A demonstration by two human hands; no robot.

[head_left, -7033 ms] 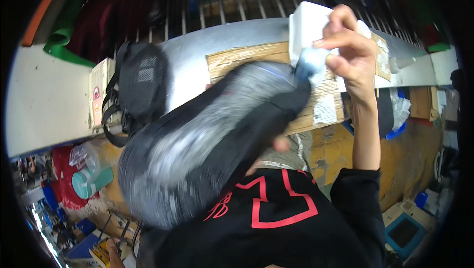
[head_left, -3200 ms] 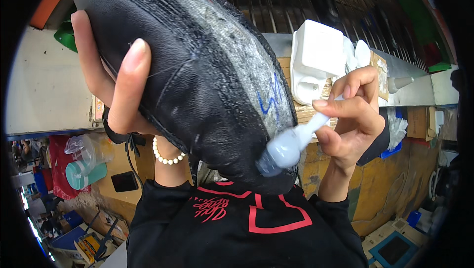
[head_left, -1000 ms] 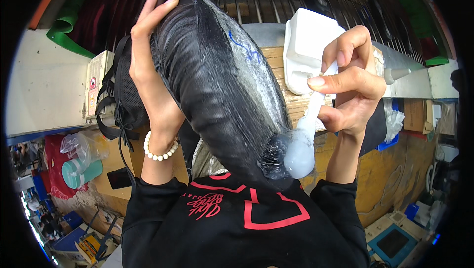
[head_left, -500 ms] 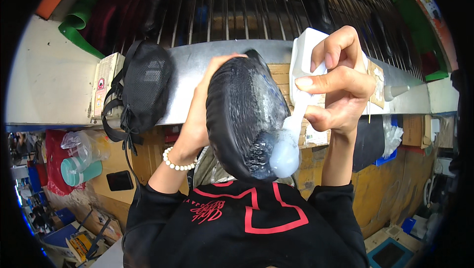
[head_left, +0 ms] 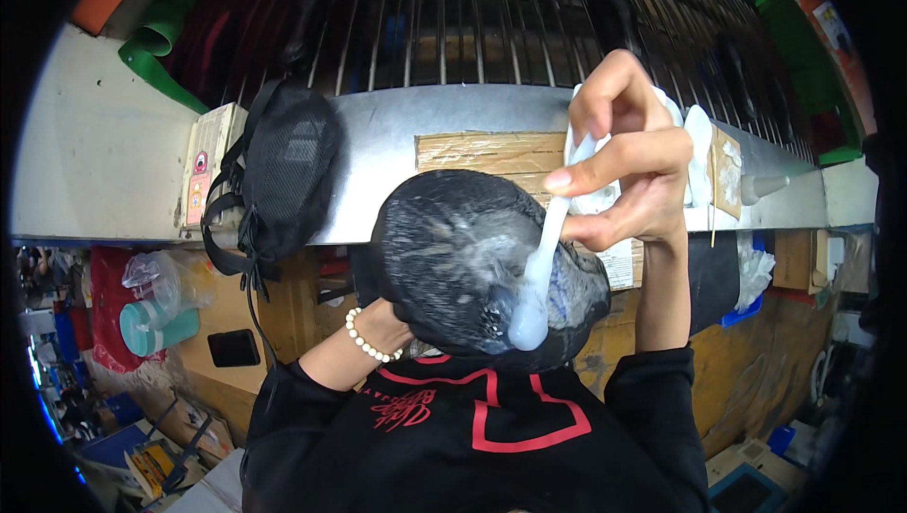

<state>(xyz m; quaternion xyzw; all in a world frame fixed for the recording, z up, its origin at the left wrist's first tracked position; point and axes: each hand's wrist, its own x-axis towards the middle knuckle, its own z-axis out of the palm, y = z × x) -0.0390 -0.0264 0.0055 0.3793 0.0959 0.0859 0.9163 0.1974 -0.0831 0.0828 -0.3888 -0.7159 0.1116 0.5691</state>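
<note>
A black shoe with a shiny wet film on its surface is held up in front of my chest, one end turned toward me. My left hand, a bead bracelet on its wrist, grips the shoe from below and is mostly hidden behind it. Fingers of my right hand pinch the white handle of a brush. Its wet, whitish tip rests on the lower right of the shoe. A white tub stands on the ledge just behind my right hand.
A grey metal ledge runs across in front, with cardboard on it and a wire rack above. A black bag hangs at the left. A teal cup lies at the lower left. A white nozzle lies at the right.
The shoe has turned from lying lengthwise to end-on toward me and dropped lower. My left hand slid under it. The brush tip stays on the shoe's lower right.
</note>
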